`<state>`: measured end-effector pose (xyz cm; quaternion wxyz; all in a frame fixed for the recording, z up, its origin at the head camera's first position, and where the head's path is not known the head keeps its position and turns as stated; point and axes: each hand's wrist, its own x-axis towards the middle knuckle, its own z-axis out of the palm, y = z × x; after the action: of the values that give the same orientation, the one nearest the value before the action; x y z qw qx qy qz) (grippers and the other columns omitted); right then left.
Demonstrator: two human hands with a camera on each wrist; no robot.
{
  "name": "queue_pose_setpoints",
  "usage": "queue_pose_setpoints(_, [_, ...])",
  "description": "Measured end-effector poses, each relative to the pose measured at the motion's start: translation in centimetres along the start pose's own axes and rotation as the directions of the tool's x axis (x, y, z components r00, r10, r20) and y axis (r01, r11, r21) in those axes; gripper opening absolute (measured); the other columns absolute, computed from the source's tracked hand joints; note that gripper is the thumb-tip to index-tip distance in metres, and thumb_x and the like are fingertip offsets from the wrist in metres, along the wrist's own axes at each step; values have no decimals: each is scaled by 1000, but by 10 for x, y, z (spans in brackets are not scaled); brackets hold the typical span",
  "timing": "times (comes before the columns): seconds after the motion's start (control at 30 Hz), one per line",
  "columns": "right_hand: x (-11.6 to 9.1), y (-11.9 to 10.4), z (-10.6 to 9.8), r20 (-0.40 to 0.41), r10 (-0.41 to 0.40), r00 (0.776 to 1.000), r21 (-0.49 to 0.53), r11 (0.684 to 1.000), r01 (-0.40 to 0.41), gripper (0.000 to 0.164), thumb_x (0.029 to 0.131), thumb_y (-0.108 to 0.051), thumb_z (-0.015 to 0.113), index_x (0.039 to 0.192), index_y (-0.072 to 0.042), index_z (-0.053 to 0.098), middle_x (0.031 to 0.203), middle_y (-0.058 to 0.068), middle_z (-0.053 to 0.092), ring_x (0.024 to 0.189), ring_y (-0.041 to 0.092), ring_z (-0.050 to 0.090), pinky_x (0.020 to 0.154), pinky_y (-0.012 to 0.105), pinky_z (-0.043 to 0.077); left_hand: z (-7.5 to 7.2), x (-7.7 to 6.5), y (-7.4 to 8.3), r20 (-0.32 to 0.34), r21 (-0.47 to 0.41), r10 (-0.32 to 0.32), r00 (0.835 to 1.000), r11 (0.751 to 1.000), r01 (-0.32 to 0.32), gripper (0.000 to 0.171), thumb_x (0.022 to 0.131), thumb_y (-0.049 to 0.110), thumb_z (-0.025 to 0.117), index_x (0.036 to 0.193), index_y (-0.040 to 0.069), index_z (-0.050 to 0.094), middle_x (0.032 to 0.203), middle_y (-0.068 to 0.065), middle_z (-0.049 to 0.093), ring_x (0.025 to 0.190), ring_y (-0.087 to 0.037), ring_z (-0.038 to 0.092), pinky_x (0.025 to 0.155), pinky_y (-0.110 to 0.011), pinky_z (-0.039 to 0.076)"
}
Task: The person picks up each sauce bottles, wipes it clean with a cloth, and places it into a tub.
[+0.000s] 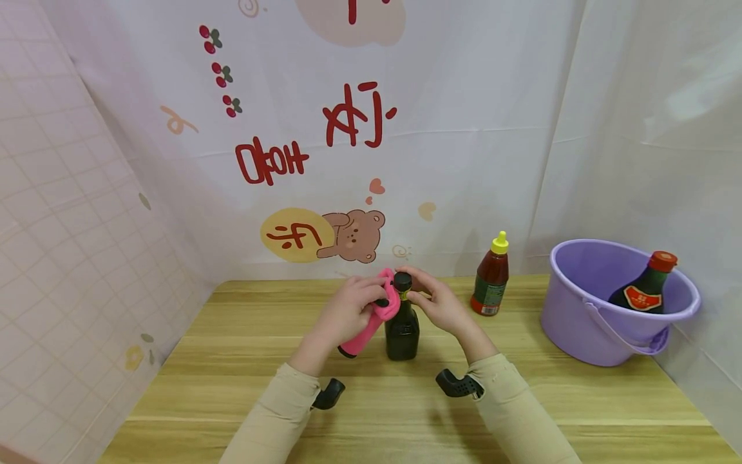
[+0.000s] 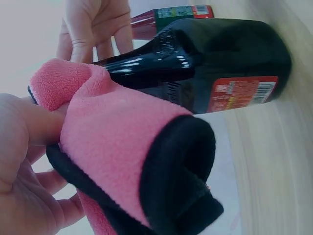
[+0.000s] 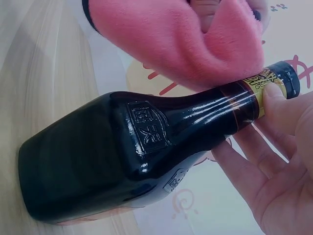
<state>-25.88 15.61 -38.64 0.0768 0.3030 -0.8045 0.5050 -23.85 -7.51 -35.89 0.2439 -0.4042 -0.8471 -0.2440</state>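
The left hand (image 1: 346,308) grasps a pink cloth (image 1: 364,336) with black edging, bunched between thumb and fingers, one fold meeting the neck of a dark bottle (image 1: 402,340). The right hand (image 1: 442,308) grips that neck just under the black cap (image 1: 402,281) — thumb on the yellow neck label (image 3: 261,87), fingers behind. The bottle stands upright on the wooden table (image 1: 249,367), a little right of the middle of the head view, below centre. Farther right in that view stands a red sauce bottle (image 1: 491,277) with a yellow top, and at the right side sits a purple bucket (image 1: 570,322) — a green bottle (image 1: 650,282) with a red cap leans inside it. Behind the table hangs a white printed sheet (image 1: 464,84), with a bear picture (image 1: 355,237) near the centre.
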Motion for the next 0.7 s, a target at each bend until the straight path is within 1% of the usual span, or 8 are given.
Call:
queue_pose_setpoints(0.1, [0,0,0,-1,-2,1000,-1,1000,2,50,97,0,58,145,-14,49,124,13,65,114,29,62,88,43,53,2,-1,-1,6,18,4,1000,1000,-4,30,80,-12,64,94,13,73,126,-7,67,109,-31,60,93,-41,50])
queue_pose_setpoints(0.27, [0,2,1,-4,-10,1000,-6,1000,10,50,97,1,57,145,-11,48,123,14,65,114,30,62,89,42,52,4,-2,0,5,35,19,1000,999,-19,31,80,-12,66,95,13,73,125,-8,67,110,-32,60,93,-42,49])
queue_pose_setpoints(0.37, [0,1,1,-7,-13,1000,3,1000,13,50,97,2,57,145,-9,48,123,15,65,114,31,62,90,45,52,5,-4,1,6,46,24,1000,999,-24,31,80,-12,66,96,13,74,124,-8,68,109,-32,61,93,-42,50])
queue_pose_setpoints(0.53, [0,1,1,-11,-18,1000,21,1000,18,50,97,3,57,145,-9,48,124,17,64,114,34,61,90,49,51,8,-7,3,9,58,12,1000,998,-13,30,81,-11,66,96,13,74,123,-7,68,107,-30,61,91,-40,51])
queue_pose_setpoints(0.7, [0,1,1,-6,-9,1000,11,1000,9,50,97,2,57,145,-10,48,124,16,64,115,32,61,91,47,52,12,-11,3,26,68,4,1000,998,-6,28,80,-10,67,95,13,74,121,-7,69,105,-30,61,90,-39,51])
